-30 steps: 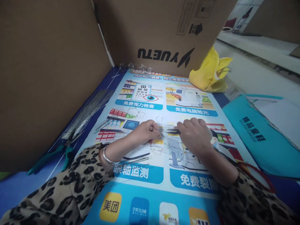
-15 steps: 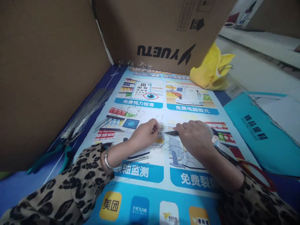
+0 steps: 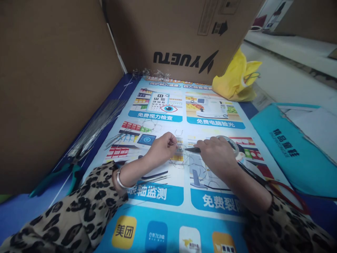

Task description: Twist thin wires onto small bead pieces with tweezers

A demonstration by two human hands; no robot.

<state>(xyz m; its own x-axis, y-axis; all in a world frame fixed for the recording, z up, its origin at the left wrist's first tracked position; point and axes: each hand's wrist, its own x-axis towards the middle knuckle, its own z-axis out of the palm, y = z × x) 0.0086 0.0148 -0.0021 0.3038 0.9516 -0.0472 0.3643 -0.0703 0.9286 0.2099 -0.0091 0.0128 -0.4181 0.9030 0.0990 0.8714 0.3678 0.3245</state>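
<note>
Thin wire (image 3: 179, 148) runs from the pinched fingertips of my left hand (image 3: 163, 149) toward the dark pointed jaws of pliers (image 3: 192, 150). My right hand (image 3: 217, 154) is wrapped round these pliers, their tip pointing left, a short way from my left fingers. Whether the jaws are closed on the wire is too small to tell. Under and beside both hands, loops of bent wire (image 3: 201, 167) lie on the printed poster (image 3: 163, 211). Straight wire pieces (image 3: 155, 180) rest below my left hand. A roll of clear tape (image 3: 233, 143) is partly hidden behind my right hand.
A bundle of straight wires (image 3: 97, 126) and green-handled pliers (image 3: 73, 167) lie at left. Cardboard (image 3: 184, 31) stands at the back and left. Red-handled scissors (image 3: 289, 196), a yellow bag (image 3: 234, 79) and a turquoise bag (image 3: 295, 151) are at right. Wire pieces (image 3: 162, 75) sit at the back.
My left fingertips have shifted slightly up and left, away from the pliers' tip. My right hand has moved slightly left and down, showing more of the tape roll.
</note>
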